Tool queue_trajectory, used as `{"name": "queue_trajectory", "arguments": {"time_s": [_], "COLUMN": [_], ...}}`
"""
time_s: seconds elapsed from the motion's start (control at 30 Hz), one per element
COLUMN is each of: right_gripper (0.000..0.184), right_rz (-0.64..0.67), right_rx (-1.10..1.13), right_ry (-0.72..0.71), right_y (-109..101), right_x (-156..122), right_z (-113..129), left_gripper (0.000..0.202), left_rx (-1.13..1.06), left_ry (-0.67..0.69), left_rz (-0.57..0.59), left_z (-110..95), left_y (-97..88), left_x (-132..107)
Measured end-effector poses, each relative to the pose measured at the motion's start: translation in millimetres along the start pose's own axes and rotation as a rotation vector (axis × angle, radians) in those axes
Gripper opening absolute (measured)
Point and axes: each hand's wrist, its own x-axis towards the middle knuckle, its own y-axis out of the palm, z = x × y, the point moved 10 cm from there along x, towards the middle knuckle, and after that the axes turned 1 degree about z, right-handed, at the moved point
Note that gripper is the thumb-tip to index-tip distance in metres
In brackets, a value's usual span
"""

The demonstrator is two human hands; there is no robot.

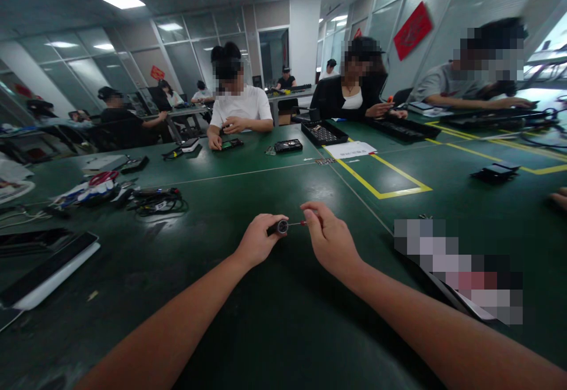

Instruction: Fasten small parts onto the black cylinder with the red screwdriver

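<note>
My left hand (258, 241) is closed around a black cylinder (282, 227) whose round, ringed end faces me. From my right hand (330, 237), a small screwdriver (297, 224) with a thin metal shaft and a red part by the fingers points left. Its shaft reaches the side of the cylinder's end; whether it touches a screw is too small to tell. The fingers of my right hand are curled, and most of the handle is hidden behind them. Both hands are just above the green table (274, 331).
Left lie a black-and-white device (57, 272), coiled black cables (159, 201) and a cable pile (97, 189). A partly blurred flat object (469, 295) rests at right. Across the table, people work beside black trays (325, 133), a paper sheet (351, 150) and yellow tape (398, 193).
</note>
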Motion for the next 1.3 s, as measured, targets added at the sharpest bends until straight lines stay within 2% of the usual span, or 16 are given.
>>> {"name": "queue_trajectory", "arguments": {"time_s": [0.23,0.37,0.67,0.83,1.0,1.13,1.3], "right_gripper": [0.022,0.033,0.022,0.035,0.021,0.018,0.028], "right_rz": [-0.009,-0.002,-0.035,-0.005,-0.004,0.002,0.014], "right_rx": [0.067,0.034,0.094,0.035,0.059,0.100,0.039], "right_ry": [0.023,0.020,0.028,-0.004,0.011,0.017,0.014], "right_y": [-1.2,-3.3,-3.1,-1.7,1.7,0.7,-0.8], "right_x": [2.0,3.0,3.2,2.9,0.2,1.2,2.4], "right_z": [-8.1,-4.1,-8.5,-3.4,-4.5,-4.7,-3.3], "left_gripper": [0.032,0.031,0.034,0.035,0.036,0.035,0.035], "left_rx": [0.030,0.027,-0.014,-0.034,-0.050,-0.040,-0.022], "left_ry": [-0.008,0.004,-0.078,-0.072,-0.076,-0.075,-0.061], "left_rz": [0.006,0.014,-0.104,-0.124,-0.138,-0.144,-0.132], "left_z": [-4.4,-5.5,5.9,6.0,10.7,11.8,7.7], "left_y": [-0.5,1.3,-9.8,-11.4,-12.0,-12.1,-11.2], "left_x": [0.6,1.1,-0.4,-0.8,-1.2,-1.0,-0.5]}}
